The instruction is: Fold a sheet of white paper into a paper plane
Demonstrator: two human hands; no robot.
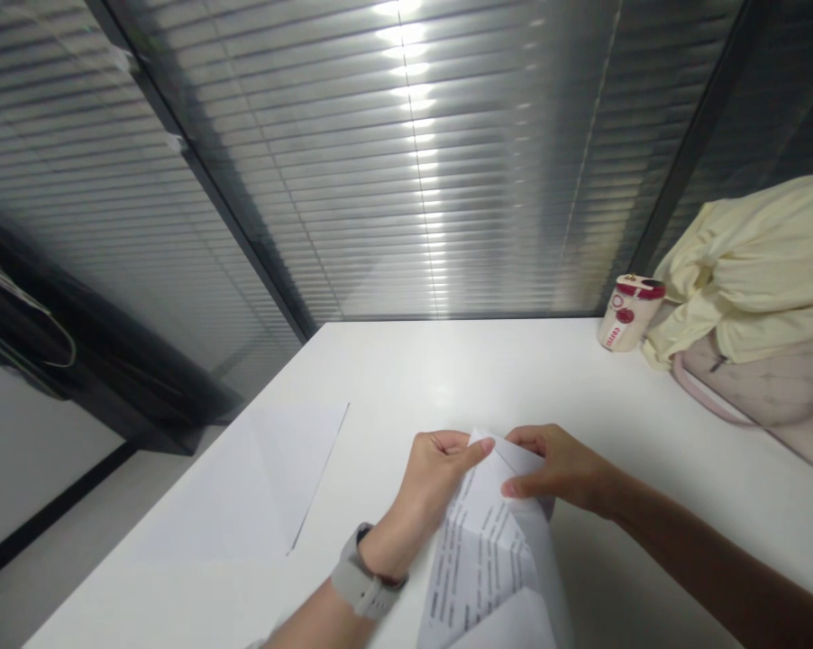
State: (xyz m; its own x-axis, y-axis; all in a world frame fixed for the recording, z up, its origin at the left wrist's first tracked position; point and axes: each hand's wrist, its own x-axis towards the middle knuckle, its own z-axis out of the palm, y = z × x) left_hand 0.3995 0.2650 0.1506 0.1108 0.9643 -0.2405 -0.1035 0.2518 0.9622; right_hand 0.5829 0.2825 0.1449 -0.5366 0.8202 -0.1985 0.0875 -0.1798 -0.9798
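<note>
While the left hand pinches the top corner of a folded white paper sheet with dark print, I see the right hand pinching its right edge, thumb uppermost. Sheet's over the white worktop, right of flat blank white paper; cream-and-red cylindrical can, back right.

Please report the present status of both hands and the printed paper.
Left hand pinching top of folded white printed paper. Right hand gripping its upper right side. Lower end out of frame. Flat white paper apart at left, not blocking.
</note>
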